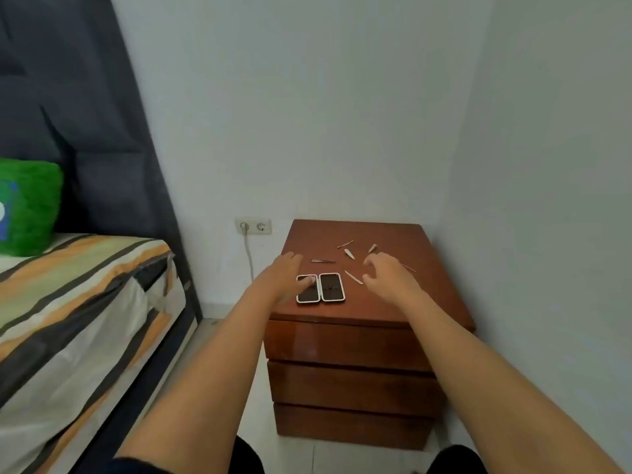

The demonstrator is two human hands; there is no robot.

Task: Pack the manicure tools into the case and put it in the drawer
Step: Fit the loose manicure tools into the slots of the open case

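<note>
Lying open on nightstand (403, 295) top near front edge: case (320, 288), two dark halves side by side, white rim. Left hand (284, 277) flat, fingers spread, thumb pressing left half of case. Right hand (388, 273) hovers just right of case, fingers curled loosely apart, holding nothing. Manicure tools scattered loose on wood behind and beside case: tweezers (323, 260), file (353, 277), three small pieces (349, 253) further back, thin one partly hidden by right hand. Three drawers (345, 343) all shut.
</note>
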